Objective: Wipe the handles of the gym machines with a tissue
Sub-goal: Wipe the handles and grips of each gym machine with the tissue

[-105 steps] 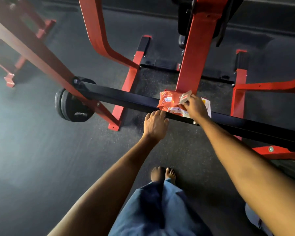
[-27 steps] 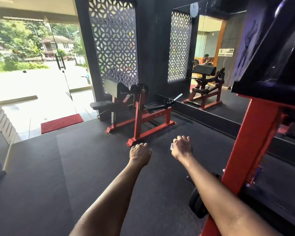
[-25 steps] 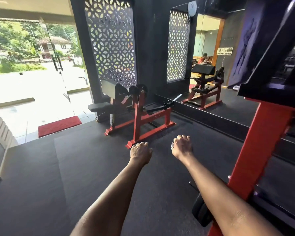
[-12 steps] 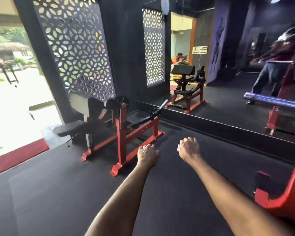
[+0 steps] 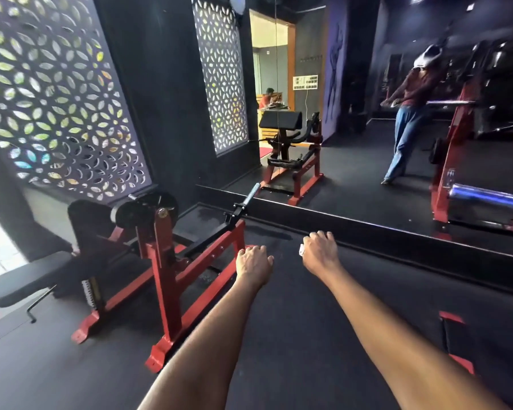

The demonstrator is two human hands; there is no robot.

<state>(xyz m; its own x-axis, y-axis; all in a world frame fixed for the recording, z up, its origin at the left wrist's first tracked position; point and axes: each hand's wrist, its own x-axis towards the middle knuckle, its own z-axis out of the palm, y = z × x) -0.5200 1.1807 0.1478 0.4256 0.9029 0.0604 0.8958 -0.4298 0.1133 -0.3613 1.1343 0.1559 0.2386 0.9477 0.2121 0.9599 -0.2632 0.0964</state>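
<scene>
Both my arms reach forward over the dark rubber floor. My right hand (image 5: 320, 250) is closed in a fist round a small white tissue (image 5: 301, 250), of which only a bit shows at the thumb side. My left hand (image 5: 253, 261) has its fingers curled and holds nothing that I can see. Ahead and to the left stands a red and black gym machine (image 5: 157, 241) with a black padded seat (image 5: 33, 279). Its metal bar handle (image 5: 251, 194) sticks out toward the mirror, a short way beyond my left hand.
A wall mirror (image 5: 397, 149) with a raised black ledge (image 5: 367, 232) runs across the far right and reflects a person, a bench and red frames. A patterned lattice screen (image 5: 51, 99) fills the left wall. A red frame foot (image 5: 453, 335) lies on the floor at lower right.
Earlier my right hand drew a tissue from an orange pack on a black bar. Since then the view has turned right and closed in on the red machine; both hands stay clenched.
</scene>
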